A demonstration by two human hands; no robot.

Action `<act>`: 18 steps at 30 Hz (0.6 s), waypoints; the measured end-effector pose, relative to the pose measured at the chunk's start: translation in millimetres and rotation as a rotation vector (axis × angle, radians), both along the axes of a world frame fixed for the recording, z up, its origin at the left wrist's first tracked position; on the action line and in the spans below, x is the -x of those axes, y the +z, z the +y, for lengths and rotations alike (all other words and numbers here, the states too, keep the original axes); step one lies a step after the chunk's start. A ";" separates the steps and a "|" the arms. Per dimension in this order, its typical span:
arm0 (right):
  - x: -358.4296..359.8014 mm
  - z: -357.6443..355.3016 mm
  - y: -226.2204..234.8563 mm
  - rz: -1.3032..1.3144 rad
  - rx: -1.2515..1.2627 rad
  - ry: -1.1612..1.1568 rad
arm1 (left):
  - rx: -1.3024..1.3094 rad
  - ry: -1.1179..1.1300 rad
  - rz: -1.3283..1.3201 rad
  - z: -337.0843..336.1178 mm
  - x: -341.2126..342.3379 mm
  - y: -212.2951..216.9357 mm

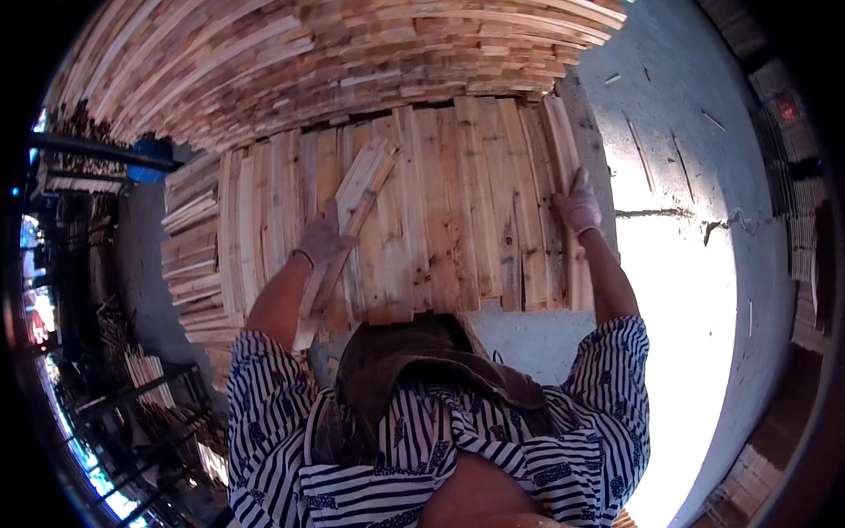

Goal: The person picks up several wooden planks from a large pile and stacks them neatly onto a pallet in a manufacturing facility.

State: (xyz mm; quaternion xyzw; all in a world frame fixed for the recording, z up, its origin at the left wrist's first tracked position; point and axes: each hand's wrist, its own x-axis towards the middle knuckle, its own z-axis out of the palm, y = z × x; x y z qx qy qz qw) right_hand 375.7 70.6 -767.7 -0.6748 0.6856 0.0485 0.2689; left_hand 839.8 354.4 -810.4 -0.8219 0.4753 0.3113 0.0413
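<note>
The left hand (321,242), gloved, was closed round a loose wooden slat (348,224), gripping it near the middle; the slat lay tilted, its top end pointing to about one o'clock, resting across the upright boards. Over at three o'clock from it, well apart, the right hand (576,207), also gloved, was pressed against the outermost board (563,167) of the row, fingers curled on its edge, though how firmly it gripped I could not tell. Between the two hands ran the flat row of boards (458,211), packed side by side, edges touching. At twelve o'clock above them rose the big stacked pile of timber (308,62). At nine o'clock sat a lower stack of planks (194,255); at three o'clock, bare concrete floor (687,176) in hard sunlight, with a few stray splinters.

By my reading, the slat was mid-placement, one hand bringing it, the other steadying the row's edge. The next move seemed to call for turning the slat parallel with its neighbours and finding a gap for it.
</note>
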 end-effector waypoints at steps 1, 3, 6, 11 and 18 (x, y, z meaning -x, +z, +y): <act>9.7 -2.6 -4.2 -0.011 0.096 0.058 | 0.022 -0.006 0.095 0.0 -14.9 -0.1; 36.7 -2.1 -17.0 -0.019 0.281 0.158 | -0.011 -0.001 0.336 -4.0 -24.1 10.9; 36.2 26.1 -16.0 -0.139 0.267 0.293 | -0.183 0.025 0.599 -10.7 -7.0 77.4; -37.8 116.8 17.7 0.072 0.088 0.513 | -0.312 -0.417 0.090 -2.7 -45.5 64.0; -70.1 157.8 -10.9 0.184 0.036 0.528 | -0.045 -0.310 -0.034 33.9 -35.7 47.8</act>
